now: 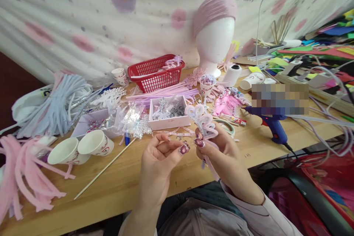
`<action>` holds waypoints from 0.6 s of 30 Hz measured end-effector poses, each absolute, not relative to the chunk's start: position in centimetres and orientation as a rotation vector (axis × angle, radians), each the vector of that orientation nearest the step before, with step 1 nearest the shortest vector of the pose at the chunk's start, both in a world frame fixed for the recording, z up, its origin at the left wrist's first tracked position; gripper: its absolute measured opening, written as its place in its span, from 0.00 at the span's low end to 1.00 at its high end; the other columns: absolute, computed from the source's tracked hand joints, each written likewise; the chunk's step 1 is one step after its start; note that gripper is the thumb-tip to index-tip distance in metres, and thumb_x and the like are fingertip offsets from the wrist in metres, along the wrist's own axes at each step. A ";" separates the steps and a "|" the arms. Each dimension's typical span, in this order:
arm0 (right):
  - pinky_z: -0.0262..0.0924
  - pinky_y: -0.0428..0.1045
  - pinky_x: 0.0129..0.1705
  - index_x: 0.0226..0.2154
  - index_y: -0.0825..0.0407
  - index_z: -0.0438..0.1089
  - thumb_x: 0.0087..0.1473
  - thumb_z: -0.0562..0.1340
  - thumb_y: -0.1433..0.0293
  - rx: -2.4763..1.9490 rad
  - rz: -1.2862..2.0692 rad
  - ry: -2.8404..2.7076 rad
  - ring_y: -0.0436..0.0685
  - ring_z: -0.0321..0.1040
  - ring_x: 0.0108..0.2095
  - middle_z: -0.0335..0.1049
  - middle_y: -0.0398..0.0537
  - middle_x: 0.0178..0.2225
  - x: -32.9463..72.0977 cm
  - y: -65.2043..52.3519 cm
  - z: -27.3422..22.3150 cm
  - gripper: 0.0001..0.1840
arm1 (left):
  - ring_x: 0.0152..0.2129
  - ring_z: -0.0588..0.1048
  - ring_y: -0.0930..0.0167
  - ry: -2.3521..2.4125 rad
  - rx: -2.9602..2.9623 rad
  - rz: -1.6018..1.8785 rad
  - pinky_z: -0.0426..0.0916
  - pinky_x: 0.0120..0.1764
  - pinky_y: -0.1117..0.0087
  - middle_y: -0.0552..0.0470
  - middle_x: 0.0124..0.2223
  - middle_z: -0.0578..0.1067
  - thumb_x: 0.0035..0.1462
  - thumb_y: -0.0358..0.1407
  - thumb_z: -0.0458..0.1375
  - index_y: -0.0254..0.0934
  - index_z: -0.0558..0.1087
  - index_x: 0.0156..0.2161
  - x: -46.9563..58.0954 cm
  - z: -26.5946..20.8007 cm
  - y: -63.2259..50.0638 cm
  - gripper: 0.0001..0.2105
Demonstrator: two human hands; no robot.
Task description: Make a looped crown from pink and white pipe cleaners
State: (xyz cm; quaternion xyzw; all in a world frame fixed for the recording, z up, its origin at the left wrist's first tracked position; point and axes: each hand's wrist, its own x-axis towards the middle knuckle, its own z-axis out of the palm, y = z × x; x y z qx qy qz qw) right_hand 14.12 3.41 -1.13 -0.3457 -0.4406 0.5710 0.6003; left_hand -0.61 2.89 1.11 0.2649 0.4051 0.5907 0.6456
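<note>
Right hand (224,149): While I look on, its thumb and fingers grip a pink-and-lilac looped piece of fuzzy stem (204,127), raised over the tabletop's near side.
Left hand (157,166): thumb and fingertips bunched just beside the piece; whether anything thin sits between them, I can't tell.
Progress: several loops look shaped and gathered, with ends hanging below; I'd call it partly made.
Long pale-pink fuzzy strips (30,173): piled at left, not made into loops.
White printed paper cup (206,89): farther back, filled with small curled pieces, seemingly finished.
Red plastic mesh basket (159,81): behind, holding more fuzzy pieces.
</note>
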 end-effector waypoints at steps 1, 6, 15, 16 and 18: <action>0.55 0.44 0.27 0.39 0.49 0.68 0.57 0.69 0.63 -0.806 1.333 -1.020 0.46 0.57 0.27 0.64 0.40 0.33 14.2 3.4 -1.3 0.11 | 0.26 0.80 0.74 0.928 0.596 1.354 0.74 0.37 0.74 0.57 0.27 0.83 0.41 0.27 0.74 0.39 0.67 0.34 -0.5 1.2 2.9 0.20; 0.53 0.43 0.26 0.43 0.48 0.69 0.56 0.70 0.64 -0.831 1.397 -1.009 0.46 0.55 0.26 0.63 0.39 0.31 14.5 3.1 -1.4 0.14 | 0.26 0.80 0.75 0.952 0.593 1.363 0.74 0.37 0.73 0.60 0.25 0.80 0.40 0.26 0.73 0.38 0.67 0.35 -0.4 0.9 3.0 0.21; 0.52 0.44 0.23 0.50 0.47 0.66 0.55 0.68 0.61 -0.991 1.306 -1.151 0.48 0.57 0.23 0.65 0.39 0.30 14.8 3.4 -1.3 0.22 | 0.26 0.81 0.74 0.939 0.493 1.372 0.76 0.38 0.75 0.61 0.23 0.79 0.34 0.25 0.77 0.38 0.65 0.30 -0.6 0.8 3.1 0.24; 0.53 0.45 0.23 0.51 0.47 0.65 0.56 0.67 0.61 -1.031 1.285 -1.202 0.48 0.58 0.23 0.66 0.39 0.30 15.0 3.5 -1.5 0.21 | 0.24 0.81 0.75 0.937 0.475 1.362 0.76 0.36 0.76 0.61 0.23 0.80 0.32 0.26 0.78 0.38 0.66 0.30 -0.7 0.8 3.2 0.25; 0.56 0.45 0.24 0.51 0.48 0.64 0.58 0.65 0.61 -1.123 1.226 -1.340 0.48 0.60 0.24 0.68 0.42 0.33 15.4 3.7 -1.8 0.20 | 0.23 0.80 0.75 0.925 0.447 1.346 0.76 0.33 0.78 0.60 0.23 0.80 0.29 0.27 0.79 0.37 0.67 0.30 -0.8 0.8 3.2 0.26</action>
